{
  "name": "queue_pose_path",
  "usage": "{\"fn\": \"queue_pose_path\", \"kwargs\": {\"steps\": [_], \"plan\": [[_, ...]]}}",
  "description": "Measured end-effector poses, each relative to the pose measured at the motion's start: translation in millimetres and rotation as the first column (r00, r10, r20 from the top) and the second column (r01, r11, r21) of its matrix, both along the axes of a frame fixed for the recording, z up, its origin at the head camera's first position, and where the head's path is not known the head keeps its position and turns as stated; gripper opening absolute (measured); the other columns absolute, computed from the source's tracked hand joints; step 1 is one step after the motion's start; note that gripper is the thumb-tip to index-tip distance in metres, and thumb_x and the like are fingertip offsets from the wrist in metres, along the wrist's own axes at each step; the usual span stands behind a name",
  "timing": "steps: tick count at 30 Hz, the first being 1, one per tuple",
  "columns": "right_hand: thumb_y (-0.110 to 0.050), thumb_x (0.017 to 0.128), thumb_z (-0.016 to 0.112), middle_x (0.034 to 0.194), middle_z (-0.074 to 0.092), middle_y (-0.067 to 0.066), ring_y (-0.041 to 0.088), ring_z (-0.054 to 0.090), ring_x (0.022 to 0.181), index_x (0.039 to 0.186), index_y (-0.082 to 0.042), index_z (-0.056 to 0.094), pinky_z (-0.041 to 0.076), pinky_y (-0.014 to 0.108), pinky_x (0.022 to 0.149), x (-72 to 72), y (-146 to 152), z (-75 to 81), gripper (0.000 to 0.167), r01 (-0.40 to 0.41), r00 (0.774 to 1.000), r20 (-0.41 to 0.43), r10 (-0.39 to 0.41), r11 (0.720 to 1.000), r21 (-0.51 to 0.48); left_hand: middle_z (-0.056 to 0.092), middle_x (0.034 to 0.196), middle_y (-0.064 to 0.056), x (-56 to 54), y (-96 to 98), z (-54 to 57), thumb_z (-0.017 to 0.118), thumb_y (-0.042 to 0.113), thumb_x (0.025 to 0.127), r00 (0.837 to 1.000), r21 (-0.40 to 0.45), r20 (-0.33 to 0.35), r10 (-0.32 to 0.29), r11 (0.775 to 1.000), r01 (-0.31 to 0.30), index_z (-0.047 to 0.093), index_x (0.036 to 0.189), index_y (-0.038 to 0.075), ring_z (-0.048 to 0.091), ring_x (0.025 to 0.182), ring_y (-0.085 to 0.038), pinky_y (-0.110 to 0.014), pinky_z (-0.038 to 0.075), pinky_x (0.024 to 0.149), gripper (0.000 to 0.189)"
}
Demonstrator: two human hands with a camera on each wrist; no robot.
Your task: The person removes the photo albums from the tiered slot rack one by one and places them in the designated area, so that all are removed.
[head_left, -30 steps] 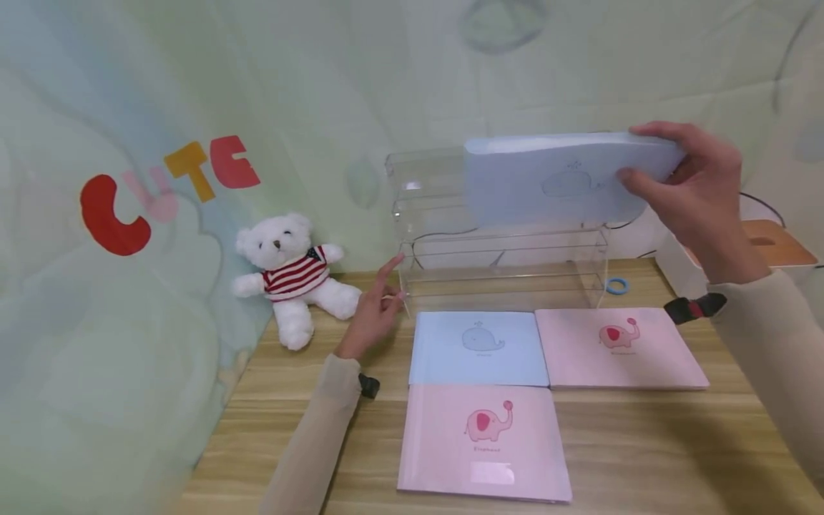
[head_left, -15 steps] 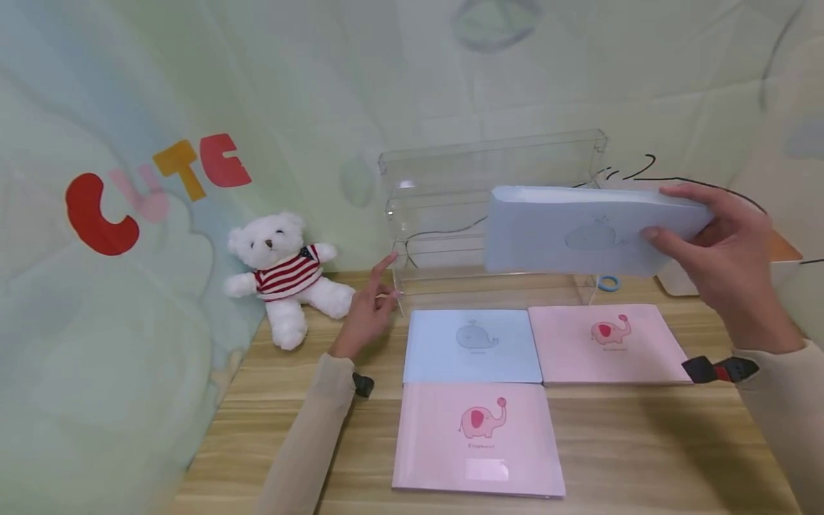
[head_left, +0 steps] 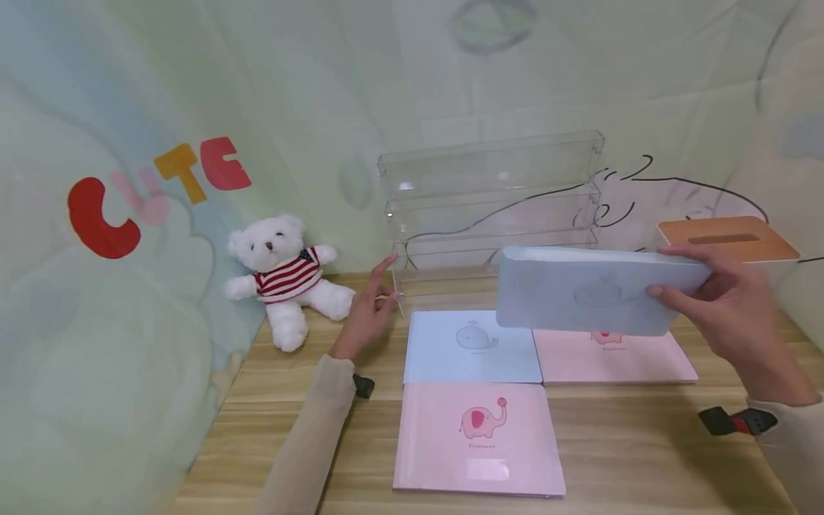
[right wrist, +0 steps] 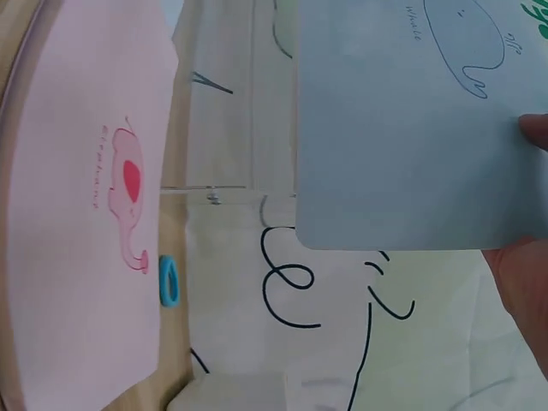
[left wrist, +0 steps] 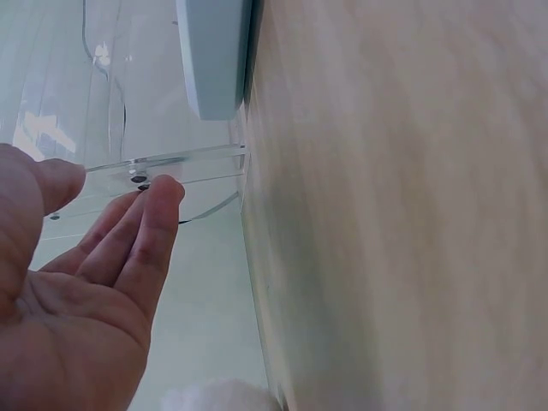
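Note:
A light blue notebook [head_left: 579, 293] with a whale drawn on its cover is gripped at its right end by my right hand [head_left: 734, 315], thumb on the cover. It is held up, overlapping the pink elephant notebook [head_left: 618, 365] at the right of the table. My left hand [head_left: 370, 311] has its fingers nearly straight against the left side of the clear acrylic rack [head_left: 492, 214], also seen from low down in the left wrist view, where the fingertips [left wrist: 167, 193] are right at the side panel. The rack's tiers hold nothing.
Flat on the table [head_left: 257, 443] lie another blue whale notebook [head_left: 444, 350] and a second pink elephant notebook [head_left: 431, 443]. A white teddy bear [head_left: 290, 275] sits left. A wood-topped box [head_left: 727, 230] and a blue ring [right wrist: 169, 281] are at the right.
My right hand has brought the blue notebook down and slightly right, from in front of the rack's upper tiers to over the right pink notebook. The left hand stays at the rack.

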State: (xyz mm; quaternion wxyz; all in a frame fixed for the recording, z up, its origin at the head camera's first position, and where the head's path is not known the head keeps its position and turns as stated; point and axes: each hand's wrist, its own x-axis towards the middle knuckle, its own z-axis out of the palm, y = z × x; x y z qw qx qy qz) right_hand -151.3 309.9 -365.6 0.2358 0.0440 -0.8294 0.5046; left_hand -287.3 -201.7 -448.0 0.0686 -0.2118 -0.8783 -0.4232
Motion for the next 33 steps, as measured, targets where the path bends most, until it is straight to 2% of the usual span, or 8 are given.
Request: {"fn": "queue_pose_path", "kwargs": {"steps": [5,11,13,17,21,25,29,33], "plan": [[0.012,0.088,0.080,0.125,0.065,-0.022,-0.013,0.068,0.096,0.140,-0.006,0.068,0.056,0.008,0.074,10.1,7.6,-16.7,0.057,-0.033,0.999,0.002,0.033,0.999,-0.015,0.077,0.115,-0.024,1.0,-0.2,-0.2,0.059,0.012,0.111,1.000,0.005,0.004,0.003,1.000,-0.003,0.022,0.166,0.053,0.067,0.061,-0.028,-0.029,0.051,0.065,0.078],[0.017,0.085,0.080,0.117,0.071,-0.027,-0.011,0.071,0.088,0.133,-0.002,0.070,0.057,0.010,0.071,22.4,18.2,-35.3,0.053,-0.064,0.997,0.035,0.066,0.997,-0.042,0.077,0.116,-0.023,0.8,-2.2,1.7,0.058,0.013,0.111,1.000,0.004,-0.002,0.009,1.000,-0.009,0.023,0.167,0.051,0.077,0.077,-0.033,-0.036,0.057,0.076,0.076],[0.016,0.085,0.080,0.111,0.073,-0.028,-0.009,0.071,0.085,0.132,-0.004,0.070,0.057,0.011,0.071,26.0,22.3,-41.2,0.053,-0.078,0.994,0.074,0.081,0.996,-0.048,0.077,0.116,-0.023,0.2,-2.3,1.6,0.058,0.013,0.111,1.000,0.005,-0.002,0.008,1.000,-0.008,0.023,0.167,0.052,0.078,0.080,-0.035,-0.038,0.057,0.077,0.076],[0.006,0.088,0.083,0.108,0.069,-0.034,-0.009,0.067,0.083,0.133,-0.016,0.071,0.053,0.011,0.069,33.6,30.1,-52.5,0.051,-0.048,0.987,0.155,0.046,0.999,0.007,0.077,0.117,-0.023,-0.5,-1.2,0.1,0.058,0.014,0.111,1.000,0.007,0.011,-0.001,1.000,0.001,0.022,0.167,0.052,0.078,0.080,-0.035,-0.039,0.058,0.077,0.076],[0.003,0.091,0.082,0.114,0.065,-0.035,-0.010,0.064,0.087,0.136,-0.016,0.069,0.050,0.009,0.072,38.6,36.8,-60.4,0.051,-0.044,0.987,0.157,0.039,0.999,0.029,0.076,0.118,-0.023,-0.2,0.0,-1.1,0.058,0.015,0.112,1.000,0.010,0.021,-0.001,1.000,0.001,0.022,0.167,0.052,0.080,0.085,-0.034,-0.041,0.060,0.080,0.075],[0.012,0.090,0.077,0.119,0.066,-0.033,-0.010,0.064,0.090,0.137,-0.013,0.068,0.049,0.008,0.074,42.7,43.1,-66.6,0.055,-0.058,0.989,0.134,0.061,0.998,-0.020,0.076,0.117,-0.023,0.1,0.6,-0.5,0.058,0.015,0.112,1.000,0.009,0.030,0.006,1.000,-0.006,0.022,0.166,0.053,0.081,0.089,-0.034,-0.043,0.061,0.082,0.076],[0.014,0.090,0.075,0.119,0.063,-0.033,-0.009,0.060,0.091,0.137,-0.022,0.067,0.046,0.007,0.076,46.5,50.1,-71.8,0.060,-0.042,0.989,0.138,0.045,0.999,-0.025,0.077,0.117,-0.022,-0.1,0.7,-0.1,0.058,0.015,0.111,0.999,0.010,0.031,0.010,1.000,-0.011,0.022,0.166,0.054,0.080,0.088,-0.034,-0.045,0.061,0.082,0.077],[0.006,0.094,0.076,0.116,0.056,-0.036,-0.008,0.053,0.092,0.136,-0.032,0.063,0.041,0.006,0.077,50.6,53.9,-77.2,0.059,-0.003,0.983,0.186,-0.005,0.999,0.043,0.077,0.117,-0.022,-0.5,0.1,-0.1,0.058,0.015,0.111,1.000,0.006,0.025,0.011,1.000,-0.011,0.022,0.166,0.054,0.080,0.087,-0.034,-0.045,0.060,0.082,0.076]]}}
